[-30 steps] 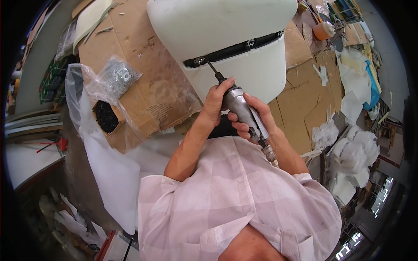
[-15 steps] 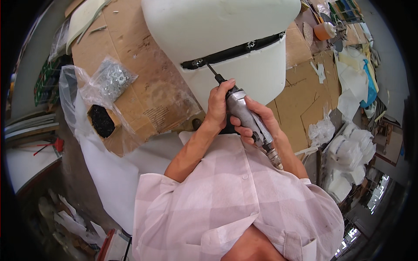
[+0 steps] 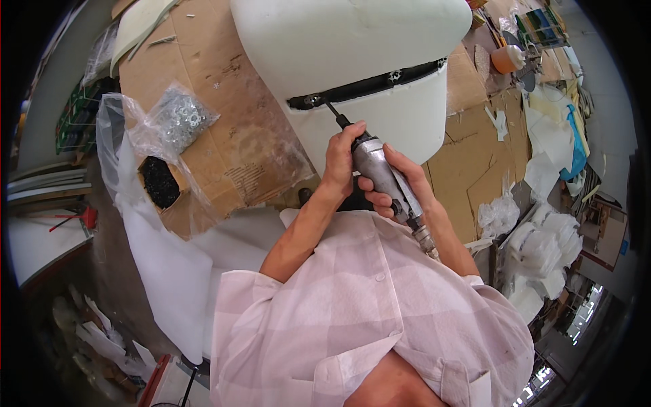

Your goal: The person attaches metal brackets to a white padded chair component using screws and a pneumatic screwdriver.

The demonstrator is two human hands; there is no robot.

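A silver-and-black air screwdriver (image 3: 375, 165) is held in both my hands, its thin bit pointing up and to the left. My left hand (image 3: 340, 159) is closed around the black front end. My right hand (image 3: 409, 182) wraps the metal body farther back. The bit's tip is at the left end of a black strip (image 3: 359, 86), set in a slot across a large white moulded piece (image 3: 349, 44). Near the tip sits a small metal fitting (image 3: 313, 100); another metal fitting (image 3: 395, 76) shows farther right. Whether the bit touches the fitting, I cannot tell.
On the cardboard-covered table at left lie a clear bag of metal hardware (image 3: 180, 119) and a small box of black pieces (image 3: 161, 183). An orange bottle (image 3: 507, 59) stands at the far right. Crumpled plastic packaging (image 3: 539, 244) is piled at right.
The whole view has shifted slightly, with the white piece a little lower and to the right. My grip on the air screwdriver and its place by the left fitting look the same.
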